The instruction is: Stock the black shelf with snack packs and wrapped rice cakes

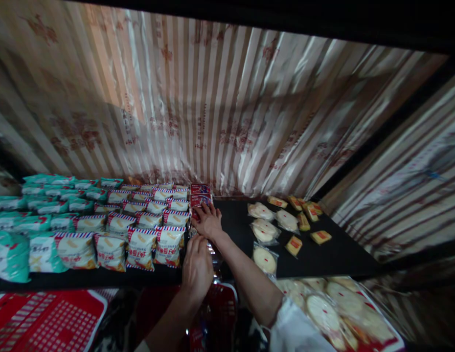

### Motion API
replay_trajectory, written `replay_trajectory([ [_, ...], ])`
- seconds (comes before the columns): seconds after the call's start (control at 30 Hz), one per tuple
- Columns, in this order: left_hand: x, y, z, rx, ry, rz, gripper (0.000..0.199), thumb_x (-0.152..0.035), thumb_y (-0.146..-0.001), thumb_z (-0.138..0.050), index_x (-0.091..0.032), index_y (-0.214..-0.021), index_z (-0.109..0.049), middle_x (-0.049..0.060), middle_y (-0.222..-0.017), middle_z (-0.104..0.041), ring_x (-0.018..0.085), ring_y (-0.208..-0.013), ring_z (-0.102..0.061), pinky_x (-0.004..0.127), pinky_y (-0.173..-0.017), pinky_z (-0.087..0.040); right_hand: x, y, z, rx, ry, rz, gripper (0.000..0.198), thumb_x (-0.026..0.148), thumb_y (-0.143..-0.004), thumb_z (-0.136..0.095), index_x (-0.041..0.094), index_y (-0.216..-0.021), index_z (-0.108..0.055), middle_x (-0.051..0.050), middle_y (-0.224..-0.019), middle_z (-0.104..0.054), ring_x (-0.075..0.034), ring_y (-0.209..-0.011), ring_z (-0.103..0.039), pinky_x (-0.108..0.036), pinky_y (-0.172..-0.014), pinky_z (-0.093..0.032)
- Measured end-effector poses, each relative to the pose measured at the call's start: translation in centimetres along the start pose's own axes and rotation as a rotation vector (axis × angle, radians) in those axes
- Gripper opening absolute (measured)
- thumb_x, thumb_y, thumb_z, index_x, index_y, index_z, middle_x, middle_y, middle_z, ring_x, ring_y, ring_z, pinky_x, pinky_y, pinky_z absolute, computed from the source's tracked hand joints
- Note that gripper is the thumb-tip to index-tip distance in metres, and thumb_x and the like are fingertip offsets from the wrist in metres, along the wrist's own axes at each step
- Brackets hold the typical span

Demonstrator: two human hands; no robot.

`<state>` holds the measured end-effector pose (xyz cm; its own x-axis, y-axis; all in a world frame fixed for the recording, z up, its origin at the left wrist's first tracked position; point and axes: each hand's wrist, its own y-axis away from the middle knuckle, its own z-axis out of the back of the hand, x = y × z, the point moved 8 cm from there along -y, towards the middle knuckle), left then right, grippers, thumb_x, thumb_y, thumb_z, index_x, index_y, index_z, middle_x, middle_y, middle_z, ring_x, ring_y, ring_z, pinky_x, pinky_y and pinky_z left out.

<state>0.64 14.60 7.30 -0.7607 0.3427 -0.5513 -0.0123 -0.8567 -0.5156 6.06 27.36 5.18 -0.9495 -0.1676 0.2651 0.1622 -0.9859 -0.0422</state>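
Observation:
My right hand (208, 221) reaches across the black shelf (235, 220) with its fingers spread on a short column of dark red packets (201, 198). Just in front of it, my left hand (198, 266) has its fingers curled over a shiny packet (215, 258), mostly covered by the hand. White snack bags with red and blue stripes (141, 247) stand in rows directly left of both hands. Below my left hand, more red shiny packaging (203, 330) shows dimly in a red basket (227, 296).
Teal snack bags (47, 252) fill the shelf's left end. Right of my hands lie round pale pastries in clear wrap (264, 259) and small yellow packets (321, 237). Below are a red basket (62, 318) and a container of wrapped pastries (323, 313). Striped sheeting (213, 98) hangs behind.

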Motion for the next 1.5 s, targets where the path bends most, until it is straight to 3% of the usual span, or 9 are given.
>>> replay_trajectory([
  [0.2, -0.6, -1.7, 0.5, 0.024, -0.025, 0.028, 0.02, -0.009, -0.082, -0.039, -0.016, -0.09, -0.056, 0.008, -0.095, -0.056, 0.022, -0.098, -0.05, 0.04, -0.089, -0.045, -0.4, -0.2, 0.2, 0.014, -0.064, -0.048, 0.05, 0.058, -0.082, -0.041, 0.037, -0.127, -0.047, 0.001, -0.145, -0.034, -0.028, -0.135, -0.017, -0.05, -0.104, -0.013],
  [0.43, -0.6, -1.8, 0.0, 0.07, -0.053, 0.01, 0.024, -0.007, -0.08, -0.041, -0.013, -0.099, -0.054, 0.01, -0.102, -0.057, 0.022, -0.103, -0.051, 0.038, -0.092, -0.046, -0.4, -0.6, 1.2, 0.004, -0.06, -0.067, 0.037, 0.044, -0.089, -0.034, 0.037, -0.122, -0.052, 0.001, -0.139, -0.043, -0.026, -0.131, -0.028, -0.052, -0.104, -0.01],
  [0.6, -0.2, -1.4, -1.0, 0.056, -0.202, -0.051, 0.032, -0.011, -0.083, -0.039, -0.008, -0.11, -0.056, 0.013, -0.114, -0.059, 0.024, -0.113, -0.05, 0.039, -0.097, -0.044, 0.2, -1.6, 2.0, -0.041, 0.01, -0.031, 0.042, 0.036, -0.089, -0.034, 0.022, -0.127, -0.048, -0.009, -0.132, -0.05, -0.025, -0.126, -0.035, -0.047, -0.105, -0.008],
  [0.73, 0.2, -1.3, -1.5, 0.075, -0.28, -0.058, 0.039, -0.013, -0.081, -0.042, -0.008, -0.117, -0.055, 0.015, -0.122, -0.057, 0.026, -0.115, -0.05, 0.04, -0.098, -0.044, 1.0, -2.9, 2.3, -0.079, 0.079, 0.048, 0.047, 0.036, -0.089, -0.036, 0.017, -0.131, -0.044, -0.011, -0.139, -0.042, -0.025, -0.133, -0.024, -0.042, -0.106, -0.01],
  [0.93, 0.4, -1.9, -1.8, 0.19, -0.259, 0.013, 0.04, -0.017, -0.077, -0.047, -0.009, -0.114, -0.059, 0.016, -0.134, -0.047, 0.029, -0.127, -0.038, 0.042, -0.103, -0.037, 1.2, -5.3, 1.4, 0.02, 0.112, 0.122, 0.05, 0.038, -0.09, -0.03, 0.022, -0.137, -0.036, -0.005, -0.147, -0.029, -0.024, -0.138, -0.01, -0.041, -0.106, -0.014],
  [1.17, 0.8, -2.7, -2.6, 0.263, -0.241, 0.071, 0.036, -0.021, -0.08, -0.044, -0.011, -0.112, -0.059, 0.017, -0.13, -0.051, 0.03, -0.124, -0.042, 0.044, -0.102, -0.036, 0.2, -6.8, -0.1, 0.083, 0.103, 0.06, 0.051, 0.048, -0.088, -0.031, 0.034, -0.136, -0.035, 0.0, -0.15, -0.024, -0.031, -0.138, -0.009, -0.048, -0.105, -0.013],
  [1.5, 1.1, -2.7, -3.0, 0.261, -0.259, 0.049, 0.033, -0.021, -0.079, -0.047, -0.014, -0.109, -0.059, 0.016, -0.127, -0.053, 0.03, -0.121, -0.045, 0.042, -0.1, -0.036, -0.2, -7.1, -1.3, 0.143, 0.07, 0.017, 0.054, 0.05, -0.086, -0.031, 0.037, -0.138, -0.031, 0.002, -0.152, -0.017, -0.031, -0.138, -0.008, -0.048, -0.104, -0.016],
])
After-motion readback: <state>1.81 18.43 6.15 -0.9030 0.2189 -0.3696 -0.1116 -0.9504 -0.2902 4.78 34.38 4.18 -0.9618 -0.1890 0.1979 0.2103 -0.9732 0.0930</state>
